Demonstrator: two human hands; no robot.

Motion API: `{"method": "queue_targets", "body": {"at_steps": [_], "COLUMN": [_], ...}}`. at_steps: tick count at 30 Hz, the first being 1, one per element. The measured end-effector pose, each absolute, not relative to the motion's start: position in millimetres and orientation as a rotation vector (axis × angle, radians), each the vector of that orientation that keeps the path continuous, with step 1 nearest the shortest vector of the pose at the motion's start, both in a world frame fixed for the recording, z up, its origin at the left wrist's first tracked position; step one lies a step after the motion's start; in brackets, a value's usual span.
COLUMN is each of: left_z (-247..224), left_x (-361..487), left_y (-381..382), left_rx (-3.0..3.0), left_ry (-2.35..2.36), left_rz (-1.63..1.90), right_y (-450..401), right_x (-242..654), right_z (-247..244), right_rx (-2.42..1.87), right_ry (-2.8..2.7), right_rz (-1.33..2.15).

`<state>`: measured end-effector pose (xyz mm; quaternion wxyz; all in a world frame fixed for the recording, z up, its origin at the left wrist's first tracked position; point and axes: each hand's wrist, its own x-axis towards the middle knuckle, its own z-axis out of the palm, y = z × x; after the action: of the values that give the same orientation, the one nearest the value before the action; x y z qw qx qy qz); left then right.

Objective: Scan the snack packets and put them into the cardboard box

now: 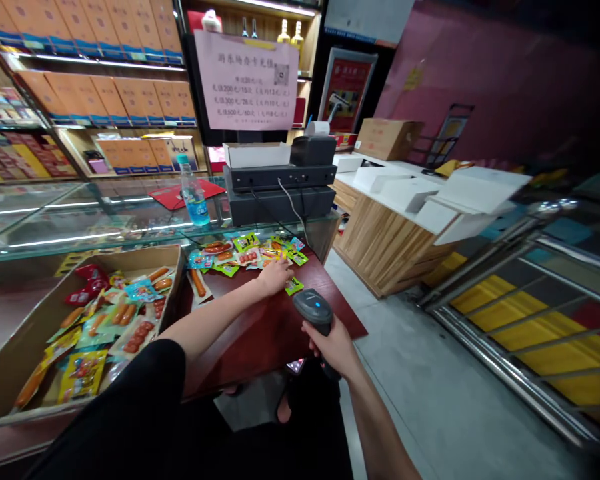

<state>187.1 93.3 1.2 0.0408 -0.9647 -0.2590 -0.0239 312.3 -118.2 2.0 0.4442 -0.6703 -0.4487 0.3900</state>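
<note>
My right hand (pixel 334 343) is wrapped round the handle of a dark barcode scanner (pixel 314 310), which shows a small blue light on top. On the dark red tabletop (pixel 250 327), my left hand (pixel 275 277) rests at the near edge of a pile of small snack packets (pixel 247 257); what its fingers hold, if anything, is too small to tell. A green packet (pixel 294 287) lies just right of that hand. To the left, a cardboard box (pixel 177 280) holds packaged sausages (pixel 125 313) and other snacks.
Behind the pile stand a blue-capped bottle (pixel 195 200) on the glass counter (pixel 80 200) and a black cash drawer (pixel 280 203) with cables. A metal railing (pixel 520 393) is at the right. Shelves (pixel 95 60) with orange boxes fill the back left.
</note>
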Motion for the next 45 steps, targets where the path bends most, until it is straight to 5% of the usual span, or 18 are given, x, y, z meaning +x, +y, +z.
{"method": "queue_targets", "body": {"at_steps": [6, 13, 23, 28, 45], "left_z": [9, 3, 6, 8, 9], "left_x": [107, 14, -17, -16, -14], "left_y": [57, 48, 63, 61, 59], "left_rx": [-3.085, -3.077, -3.049, -2.912, -2.893], "left_ry": [-0.909, -1.725, -2.58, -2.808, -2.877], "left_rz": [-0.015, 0.016, -1.403, -1.728, -1.706], "right_y": [-105, -91, -83, -84, -83], "right_x": [284, 248, 215, 212, 213], "right_z": [-4, -7, -8, -6, -4], "right_rx": [-1.562, -1.495, -1.485, -1.454, -1.461], "right_ry": [-1.214, -1.331, -1.43, -1.451, -1.449], "right_rz": [1.035, 1.076, 1.12, 1.094, 1.098]}}
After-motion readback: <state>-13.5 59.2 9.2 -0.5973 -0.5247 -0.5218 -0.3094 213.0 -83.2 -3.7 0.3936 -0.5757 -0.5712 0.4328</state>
